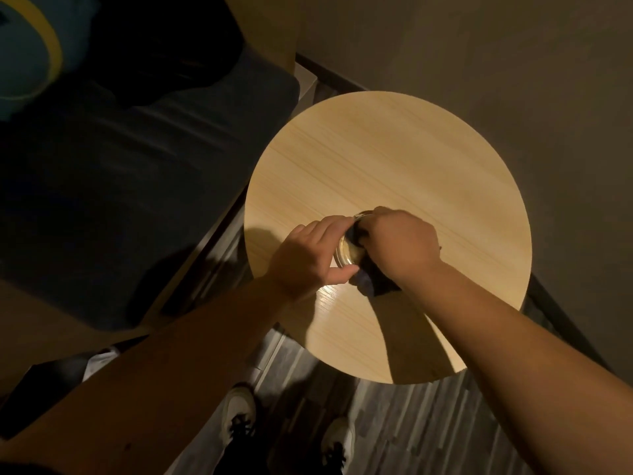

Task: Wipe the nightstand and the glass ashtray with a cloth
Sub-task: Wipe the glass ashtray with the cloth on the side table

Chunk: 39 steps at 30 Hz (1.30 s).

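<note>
The nightstand is a round, light wooden top seen from above. Just above its middle, my left hand grips the round glass ashtray by its rim, thumb on the near side and fingers on the far side. My right hand is closed on a dark cloth and presses it into the ashtray from the right. Part of the cloth hangs below my right wrist. Most of the ashtray is hidden between the two hands.
A bed with a dark sheet stands close on the left, a dark pillow at its head. A grey wall runs behind and to the right of the nightstand. My two white shoes stand on the grey plank floor below.
</note>
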Tool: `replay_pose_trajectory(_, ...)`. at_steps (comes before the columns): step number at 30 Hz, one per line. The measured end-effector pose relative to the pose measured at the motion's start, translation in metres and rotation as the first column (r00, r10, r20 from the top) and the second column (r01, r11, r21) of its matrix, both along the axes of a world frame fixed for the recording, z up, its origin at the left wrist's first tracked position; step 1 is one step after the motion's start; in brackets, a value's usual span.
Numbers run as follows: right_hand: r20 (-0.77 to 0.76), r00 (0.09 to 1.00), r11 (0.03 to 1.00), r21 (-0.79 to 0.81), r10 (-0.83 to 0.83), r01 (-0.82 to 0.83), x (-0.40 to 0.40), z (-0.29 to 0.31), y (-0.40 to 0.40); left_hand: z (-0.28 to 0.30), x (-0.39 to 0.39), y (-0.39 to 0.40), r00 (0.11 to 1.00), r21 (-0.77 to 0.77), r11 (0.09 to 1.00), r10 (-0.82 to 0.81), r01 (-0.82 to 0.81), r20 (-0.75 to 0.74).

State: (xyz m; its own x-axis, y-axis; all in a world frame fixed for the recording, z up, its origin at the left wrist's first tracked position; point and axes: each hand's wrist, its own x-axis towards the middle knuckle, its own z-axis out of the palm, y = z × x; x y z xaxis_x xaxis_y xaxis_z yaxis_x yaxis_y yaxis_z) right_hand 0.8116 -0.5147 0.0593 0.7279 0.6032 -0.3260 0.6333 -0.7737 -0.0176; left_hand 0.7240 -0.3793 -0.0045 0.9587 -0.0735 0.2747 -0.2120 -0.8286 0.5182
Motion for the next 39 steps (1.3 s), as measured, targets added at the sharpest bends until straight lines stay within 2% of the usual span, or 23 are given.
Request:
replay_pose_trajectory(3,0.088,0.996,0.997,-0.08,0.016,-0.009,-0.002,0.001,-0.018,0.0,0.001,0.0,1.0,0.0,1.0,-0.004,0.004,-0.01)
replay_pose_trajectory(7,-0.1,0.988,0.992,-0.04,0.115,-0.12,-0.021,0.002,-0.02,-0.001,0.001,0.0,0.999,-0.002,1.0,-0.017,0.017,-0.032)
replay_pose_trajectory(10,-0.061,0.997,0.999,0.002,0.053,-0.053,-0.005,0.003,0.0,0.0,0.002,0.0,0.999,-0.007,1.0,-0.018,0.018,-0.047)
replay_pose_trajectory(13,0.073,0.997,0.991,-0.127,0.04,-0.03,0.002,0.009,-0.008,0.002,0.003,0.001,0.999,0.008,1.0,-0.012,0.012,-0.034)
replay_pose_trajectory(16,-0.005,0.997,0.963,-0.26,0.073,-0.072,-0.014,0.013,-0.018,0.003,0.0,0.0,0.998,0.035,0.998,-0.045,0.046,-0.039)
replay_pose_trajectory(19,-0.134,0.991,0.986,-0.161,0.017,-0.039,-0.023,0.011,-0.007,0.003,-0.001,0.001,0.998,0.022,0.998,-0.066,0.067,-0.019)
replay_pose_trajectory(21,-0.108,0.993,0.998,-0.045,-0.041,0.037,-0.016,0.01,0.003,0.004,0.0,0.001,0.999,-0.008,0.999,-0.044,0.043,-0.028)
replay_pose_trajectory(25,0.007,0.997,0.988,0.14,-0.073,0.071,-0.007,0.01,-0.015,0.003,0.0,0.001,0.999,-0.013,1.0,-0.013,0.013,-0.037)
replay_pose_trajectory(27,0.074,0.986,0.945,0.304,-0.146,0.117,-0.007,0.013,-0.05,0.003,-0.001,0.002,0.999,-0.027,1.0,-0.009,0.008,-0.045)
replay_pose_trajectory(29,0.025,0.942,0.839,0.464,-0.334,0.284,-0.009,0.02,-0.088,0.005,-0.001,0.003,0.997,-0.034,0.999,-0.033,0.031,-0.066)
replay_pose_trajectory(30,-0.082,0.891,0.745,0.516,-0.447,0.422,-0.008,0.024,-0.104,0.006,0.0,0.004,0.996,-0.046,0.998,-0.048,0.045,-0.08)
replay_pose_trajectory(32,-0.342,0.731,0.522,0.53,-0.59,0.669,-0.006,0.023,-0.121,0.008,0.002,0.006,0.99,-0.082,0.995,-0.07,0.06,-0.123)
replay_pose_trajectory(34,-0.466,0.613,0.405,0.473,-0.638,0.782,-0.006,0.017,-0.123,0.011,0.003,0.007,0.983,-0.136,0.989,-0.083,0.061,-0.165)
replay_pose_trajectory(35,-0.481,0.588,0.396,0.446,-0.65,0.803,-0.007,0.012,-0.119,0.014,0.003,0.006,0.979,-0.155,0.986,-0.083,0.055,-0.184)
replay_pose_trajectory(37,-0.462,0.597,0.43,0.421,-0.656,0.799,-0.01,0.0,-0.107,0.016,0.0,0.001,0.975,-0.179,0.984,-0.046,0.007,-0.216)
replay_pose_trajectory(39,-0.461,0.619,0.456,0.422,-0.636,0.783,-0.013,-0.012,-0.091,0.018,-0.005,-0.013,0.961,-0.196,0.964,0.127,-0.177,-0.244)
